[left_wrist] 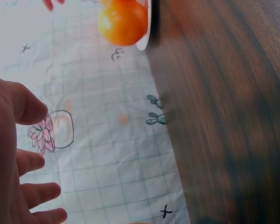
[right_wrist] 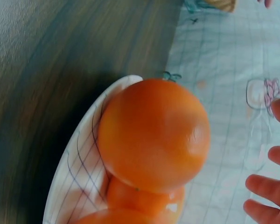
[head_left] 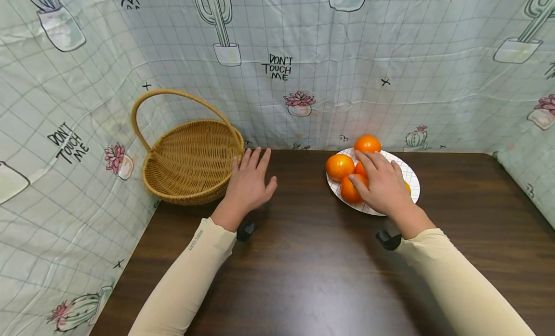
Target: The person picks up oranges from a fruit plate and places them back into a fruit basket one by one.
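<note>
Orange fruits (head_left: 340, 167) sit on a white plate (head_left: 411, 178) beneath the right hand (head_left: 385, 186), its fingers loosely extended; the left hand (head_left: 248, 186), fingers spread, hovers near a wicker basket (head_left: 191, 158).

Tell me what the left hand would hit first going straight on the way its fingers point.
Most likely the cloth, up ahead of the left hand's fingertips. The basket sits off to its left rather than in line, though depth is hard to judge.
</note>
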The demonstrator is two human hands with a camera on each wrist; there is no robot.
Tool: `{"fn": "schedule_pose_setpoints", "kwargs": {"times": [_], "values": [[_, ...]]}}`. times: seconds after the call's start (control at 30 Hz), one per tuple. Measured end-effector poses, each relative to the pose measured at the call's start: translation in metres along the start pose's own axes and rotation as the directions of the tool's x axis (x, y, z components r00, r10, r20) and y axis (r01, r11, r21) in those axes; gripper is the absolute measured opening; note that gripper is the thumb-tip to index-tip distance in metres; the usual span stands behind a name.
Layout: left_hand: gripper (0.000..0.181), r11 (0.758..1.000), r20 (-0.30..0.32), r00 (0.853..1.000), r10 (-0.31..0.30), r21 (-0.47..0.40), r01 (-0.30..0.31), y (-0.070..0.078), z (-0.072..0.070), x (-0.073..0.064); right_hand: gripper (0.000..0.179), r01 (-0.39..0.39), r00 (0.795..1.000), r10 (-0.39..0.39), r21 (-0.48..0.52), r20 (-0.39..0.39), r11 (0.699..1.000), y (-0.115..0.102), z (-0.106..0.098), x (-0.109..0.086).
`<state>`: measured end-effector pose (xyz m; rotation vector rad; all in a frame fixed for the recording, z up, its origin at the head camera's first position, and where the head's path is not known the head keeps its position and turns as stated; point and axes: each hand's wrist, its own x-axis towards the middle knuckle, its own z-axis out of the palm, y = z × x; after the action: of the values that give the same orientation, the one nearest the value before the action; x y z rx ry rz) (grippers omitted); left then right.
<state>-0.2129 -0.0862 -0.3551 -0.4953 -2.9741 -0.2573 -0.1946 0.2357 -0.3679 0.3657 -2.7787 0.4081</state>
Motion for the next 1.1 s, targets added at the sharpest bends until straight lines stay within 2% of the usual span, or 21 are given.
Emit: {"fn": "schedule_pose_setpoints", "kwargs": {"times": [0.37,0.7,0.97,1.1], "values": [[0.070,1.000,-0.013,1.000,-0.014,-0.008,0.014,-0.006,-0.006,-0.008,0.059,0.048,0.999,-0.048,-0.003,-0.024,0.999,-0.009,0.006,0.006],[0.070,0.999,-0.024,1.000,-0.018,-0.032,0.017,-0.014,-0.011,-0.016,0.059,0.048,0.999,-0.048,-0.002,0.020,0.999,-0.020,0.006,0.013],[0.071,0.998,-0.017,0.999,-0.041,-0.044,0.040,-0.023,-0.013,-0.021,0.059,0.071,0.997,-0.071,-0.002,0.006,0.998,-0.032,0.009,0.019],[0.071,0.998,-0.038,0.998,-0.042,-0.053,0.040,-0.028,-0.014,-0.025,0.060,0.076,0.997,-0.076,0.013,0.024,0.997,-0.039,0.012,0.022]]}}
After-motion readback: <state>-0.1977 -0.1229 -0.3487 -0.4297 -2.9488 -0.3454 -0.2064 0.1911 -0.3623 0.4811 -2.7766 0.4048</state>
